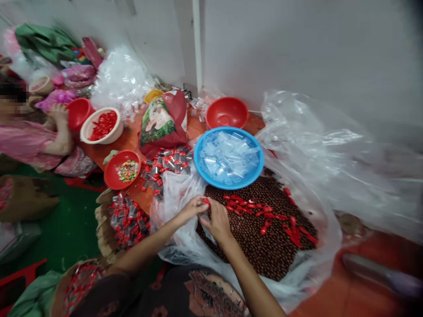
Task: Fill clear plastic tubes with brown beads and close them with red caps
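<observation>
My left hand (193, 208) and my right hand (218, 222) meet over the near left edge of a heap of small dark brown balls (254, 246). Between their closed fingers is a small red-capped container (206, 201); its lower part is mostly hidden by the fingers. On the balls lie several loose red plastic pieces (264, 209), rounded at one end with a narrow tail. Just beyond my hands, a blue basin (196, 164) full of clear plastic cases (229, 156) rests on the heap. Clear plastic sheeting (185, 237) surrounds the balls.
Filled red-capped containers (127, 220) lie in a sack at left, more (168, 160) on the orange table. A red bowl (110, 176) holds colourful bits. Behind stand an empty-looking red bowl (228, 112) and a red printed bag (180, 119). A co-worker (29, 141) sits at far left.
</observation>
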